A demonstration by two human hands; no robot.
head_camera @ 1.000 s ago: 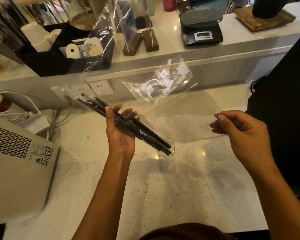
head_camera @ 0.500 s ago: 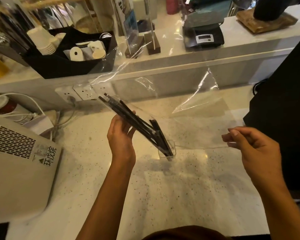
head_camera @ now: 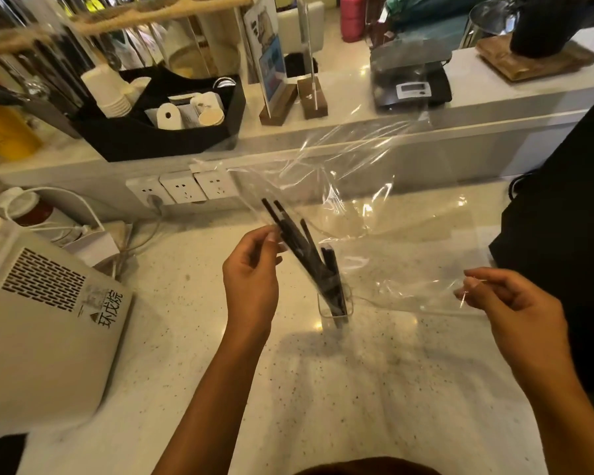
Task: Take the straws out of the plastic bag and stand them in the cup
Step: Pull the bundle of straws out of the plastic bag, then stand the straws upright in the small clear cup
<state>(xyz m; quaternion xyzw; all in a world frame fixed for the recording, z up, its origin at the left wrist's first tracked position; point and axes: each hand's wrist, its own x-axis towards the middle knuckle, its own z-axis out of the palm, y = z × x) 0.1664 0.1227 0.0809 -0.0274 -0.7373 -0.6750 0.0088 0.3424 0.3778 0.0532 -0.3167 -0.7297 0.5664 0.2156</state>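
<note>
Speckled white counter (head_camera: 220,389), mid-frame: the left hand (head_camera: 251,275) pinches the black straws (head_camera: 302,245), whose lower ends already sit in the little clear cup (head_camera: 335,305), while the right hand (head_camera: 515,303) pinches the plastic bag (head_camera: 374,214) at right. I'd steady the straws, let go gently and peel the bag away sideways so the cup doesn't tip. Only readable writing: "环戊烷" on the beige machine (head_camera: 42,323) at left.

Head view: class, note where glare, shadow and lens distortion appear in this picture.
Head view: glare streaks the clear plastic bag; a soft shadow lies on the speckled counter below the clear cup; the wide lens curves the raised ledge.
</note>
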